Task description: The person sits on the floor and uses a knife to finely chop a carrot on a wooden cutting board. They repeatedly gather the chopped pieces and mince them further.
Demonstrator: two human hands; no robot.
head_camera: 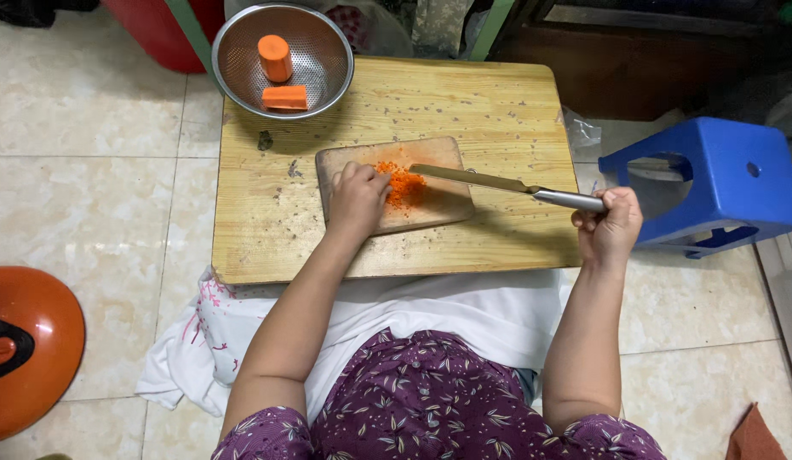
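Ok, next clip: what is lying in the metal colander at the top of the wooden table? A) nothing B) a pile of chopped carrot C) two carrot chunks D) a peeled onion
C: the metal colander holds two carrot chunks, one standing on end and one lying flat, while the chopped carrot sits on the cutting board by the left hand.

crumpled clear plastic bag (581,134), right of the low wooden table (498,102)
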